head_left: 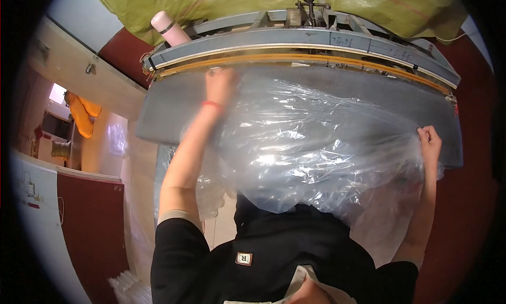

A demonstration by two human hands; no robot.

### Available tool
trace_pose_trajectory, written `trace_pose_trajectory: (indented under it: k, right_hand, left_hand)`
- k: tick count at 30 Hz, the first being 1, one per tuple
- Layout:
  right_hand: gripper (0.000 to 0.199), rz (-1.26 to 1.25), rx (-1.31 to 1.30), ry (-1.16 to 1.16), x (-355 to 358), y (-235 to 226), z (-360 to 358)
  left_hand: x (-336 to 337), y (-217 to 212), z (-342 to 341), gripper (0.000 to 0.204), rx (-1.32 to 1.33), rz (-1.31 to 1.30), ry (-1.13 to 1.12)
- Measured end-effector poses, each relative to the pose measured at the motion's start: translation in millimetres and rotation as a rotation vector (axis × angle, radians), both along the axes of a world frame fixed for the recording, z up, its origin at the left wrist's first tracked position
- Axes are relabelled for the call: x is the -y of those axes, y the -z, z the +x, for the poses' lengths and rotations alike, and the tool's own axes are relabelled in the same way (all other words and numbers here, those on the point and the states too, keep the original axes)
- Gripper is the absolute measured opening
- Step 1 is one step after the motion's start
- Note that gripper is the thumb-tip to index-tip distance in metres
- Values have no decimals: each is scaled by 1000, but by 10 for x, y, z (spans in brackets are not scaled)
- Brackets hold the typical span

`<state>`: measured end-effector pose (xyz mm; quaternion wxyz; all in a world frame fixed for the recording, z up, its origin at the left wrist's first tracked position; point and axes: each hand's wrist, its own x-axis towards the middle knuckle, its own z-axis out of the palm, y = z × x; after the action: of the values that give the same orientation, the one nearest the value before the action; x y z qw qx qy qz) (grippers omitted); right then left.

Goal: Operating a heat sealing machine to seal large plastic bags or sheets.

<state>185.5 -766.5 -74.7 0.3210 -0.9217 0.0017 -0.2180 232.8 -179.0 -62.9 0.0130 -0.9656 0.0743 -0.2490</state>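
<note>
left hand (220, 82) pinches clear plastic bag (311, 146) edge at sealer bar (295, 56); right hand (429, 141) grips, apparently, the bag's near-right edge; long axis left-right.

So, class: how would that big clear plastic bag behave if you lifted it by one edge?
The clear plastic bag would probably flop and sag: it lies crumpled in folds. It looks thin, so likely light. Its glossy film may slip, which fits the left hand and right hand pinching its edges.
</note>
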Motion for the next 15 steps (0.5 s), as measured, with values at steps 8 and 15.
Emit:
trace_pose_trajectory:
  k: [8, 15]
  right_hand:
    - [13, 290, 3, -68, 159, 76, 24]
    - [14, 649, 18, 64, -81, -134, 364]
  left_hand:
    - [88, 146, 22, 12, 98, -239, -68]
    - [-172, 38, 137, 17, 166, -928, -33]
